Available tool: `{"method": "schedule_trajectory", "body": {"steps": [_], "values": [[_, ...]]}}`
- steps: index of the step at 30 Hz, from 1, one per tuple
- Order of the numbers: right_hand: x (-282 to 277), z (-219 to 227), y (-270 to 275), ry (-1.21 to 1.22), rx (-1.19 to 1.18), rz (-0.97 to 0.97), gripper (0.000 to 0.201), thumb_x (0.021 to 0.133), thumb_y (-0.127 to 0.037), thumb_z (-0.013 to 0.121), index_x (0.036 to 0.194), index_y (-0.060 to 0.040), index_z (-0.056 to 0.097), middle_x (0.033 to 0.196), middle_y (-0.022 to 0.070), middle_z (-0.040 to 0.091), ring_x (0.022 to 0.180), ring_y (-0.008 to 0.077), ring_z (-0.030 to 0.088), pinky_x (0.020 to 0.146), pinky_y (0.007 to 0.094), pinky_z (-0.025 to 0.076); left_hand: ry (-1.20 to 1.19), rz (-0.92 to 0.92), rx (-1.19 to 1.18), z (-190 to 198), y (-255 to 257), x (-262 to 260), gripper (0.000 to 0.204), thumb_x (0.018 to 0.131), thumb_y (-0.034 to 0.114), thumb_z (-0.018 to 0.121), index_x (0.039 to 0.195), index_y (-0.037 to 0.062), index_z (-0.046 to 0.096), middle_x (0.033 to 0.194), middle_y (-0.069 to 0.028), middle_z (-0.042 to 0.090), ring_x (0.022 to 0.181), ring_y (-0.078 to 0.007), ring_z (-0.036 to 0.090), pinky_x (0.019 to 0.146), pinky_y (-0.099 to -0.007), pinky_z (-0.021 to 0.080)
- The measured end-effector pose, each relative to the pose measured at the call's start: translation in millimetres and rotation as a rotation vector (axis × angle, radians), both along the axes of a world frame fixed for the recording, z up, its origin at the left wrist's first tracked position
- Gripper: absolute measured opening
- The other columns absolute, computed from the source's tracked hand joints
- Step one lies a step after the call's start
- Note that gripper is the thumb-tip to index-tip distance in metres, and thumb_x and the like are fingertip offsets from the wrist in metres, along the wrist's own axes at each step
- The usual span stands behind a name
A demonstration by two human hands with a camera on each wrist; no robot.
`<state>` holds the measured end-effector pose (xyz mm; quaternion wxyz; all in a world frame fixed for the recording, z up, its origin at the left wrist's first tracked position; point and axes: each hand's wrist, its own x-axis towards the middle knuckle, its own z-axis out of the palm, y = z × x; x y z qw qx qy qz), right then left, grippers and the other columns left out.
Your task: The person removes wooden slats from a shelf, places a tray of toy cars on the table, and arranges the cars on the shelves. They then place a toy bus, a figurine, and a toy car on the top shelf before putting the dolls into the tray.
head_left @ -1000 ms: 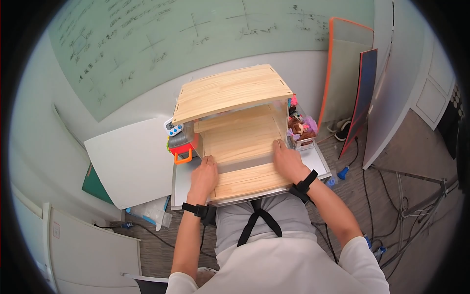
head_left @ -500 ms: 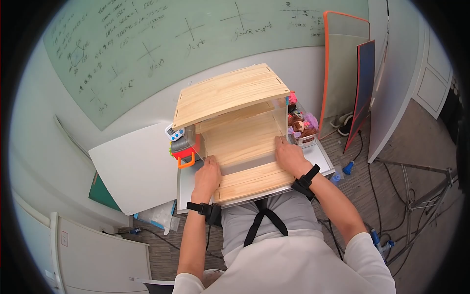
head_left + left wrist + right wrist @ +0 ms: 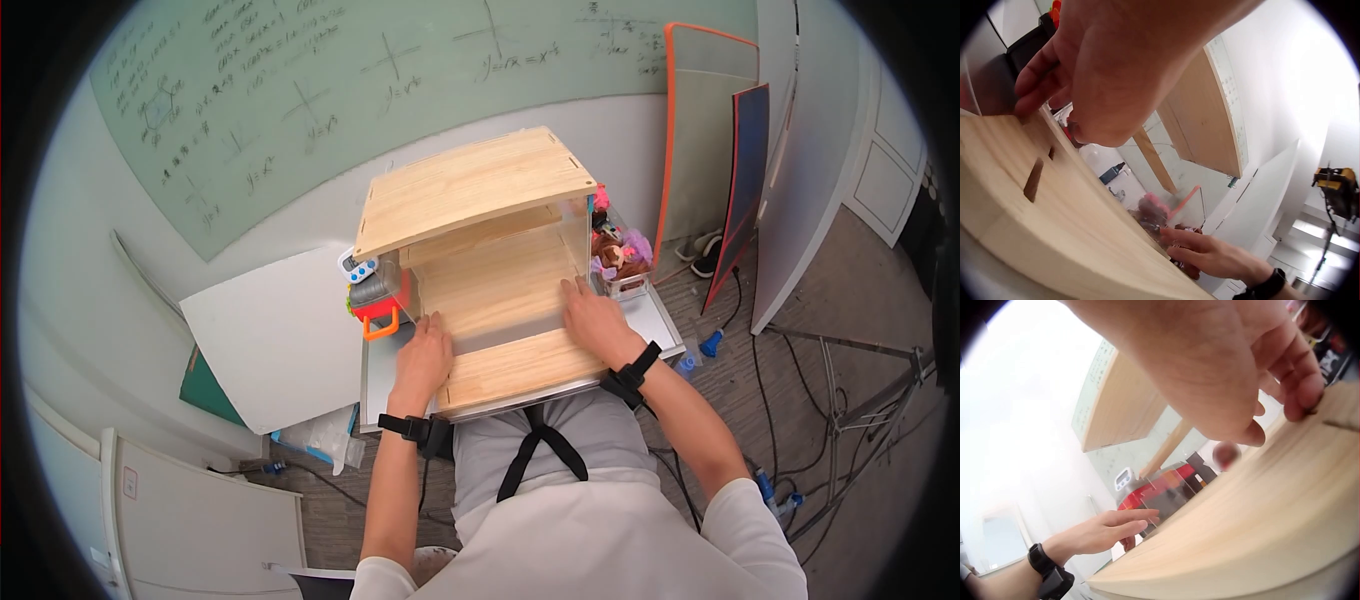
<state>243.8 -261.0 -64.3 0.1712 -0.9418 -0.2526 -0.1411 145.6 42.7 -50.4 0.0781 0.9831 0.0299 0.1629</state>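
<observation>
A wooden display box with clear side panels stands in front of me, its pale base board nearest my body. My left hand pinches the low front edge of the left clear side panel. At the opposite side my right hand pinches the right clear side panel low down. Close up in the left wrist view, left fingertips meet the slotted end of the base board. Right fingertips sit near a slot in the right wrist view. The thumbs are partly hidden.
Left of the box are a red and grey toy case with an orange handle and a white timer. A clear bin of dolls stands at the right. Everything rests on a small white table; cables cross the floor.
The head view has shifted slightly. Both hands stay at the box's low front sides, and the box keeps nearly the same position.
</observation>
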Motion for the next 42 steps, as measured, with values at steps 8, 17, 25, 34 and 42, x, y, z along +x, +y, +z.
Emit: {"method": "schedule_trajectory", "body": {"steps": [8, 17, 25, 34, 42], "values": [[-54.8, 12.6, -52.1, -0.039, 0.185, 0.104, 0.036, 0.097, -0.015, 0.059, 0.13, 0.0, 0.063, 0.134, 0.0197, 0.065, 0.101, 0.0376, 0.073, 0.084, 0.0455, 0.061, -0.182, -0.111, -0.177, 12.9, -1.1, -55.2, 0.033, 0.099, 0.015, 0.062, 0.128, -0.0007, 0.064, 0.131, -0.0181, 0.066, 0.103, -0.0366, 0.071, 0.087, -0.0454, 0.057], [-56.0, -14.5, -67.5, -0.012, 0.549, -0.003, 0.019, 0.095, -0.01, 0.065, 0.111, -0.0049, 0.073, 0.104, 0.0123, 0.073, 0.084, 0.0321, 0.071, 0.074, 0.0403, 0.057, -0.391, 0.067, -0.613, -32.8, 21.0, -64.9, 0.02, 0.104, 0.012, 0.059, 0.116, 0.0019, 0.071, 0.102, -0.0078, 0.067, 0.085, -0.0164, 0.063, 0.069, -0.0288, 0.049], [-58.8, -13.9, -64.1, -0.073, 0.494, 0.02, 0.016, 0.095, -0.009, 0.065, 0.107, -0.0051, 0.075, 0.1, 0.0109, 0.073, 0.086, 0.0334, 0.071, 0.075, 0.0407, 0.057, -0.353, -0.002, -0.601, -32.4, 18.5, -62.9, 0.02, 0.103, 0.012, 0.06, 0.113, -0.001, 0.071, 0.108, -0.0141, 0.069, 0.088, -0.025, 0.067, 0.071, -0.0327, 0.054], [-52.0, -13.3, -62.4, -0.123, 0.491, 0.054, 0.019, 0.093, -0.007, 0.065, 0.109, -0.0025, 0.074, 0.104, 0.0138, 0.074, 0.094, 0.0348, 0.07, 0.081, 0.0419, 0.057, -0.35, -0.058, -0.461, -36.1, 20.0, -61.2, 0.024, 0.103, 0.014, 0.058, 0.115, -0.0032, 0.07, 0.119, -0.0202, 0.069, 0.112, -0.038, 0.065, 0.099, -0.0441, 0.051], [-38.7, 8.5, -39.6, -0.249, 0.386, 0.192, 0.027, 0.092, -0.006, 0.066, 0.118, 0.0012, 0.071, 0.118, 0.0165, 0.072, 0.101, 0.035, 0.066, 0.09, 0.0437, 0.055, -0.269, -0.178, -0.33, -7.3, 1.2, -46.1, 0.038, 0.104, 0.015, 0.055, 0.138, -0.0017, 0.059, 0.141, -0.0234, 0.061, 0.127, -0.0415, 0.059, 0.107, -0.0456, 0.048]]}}
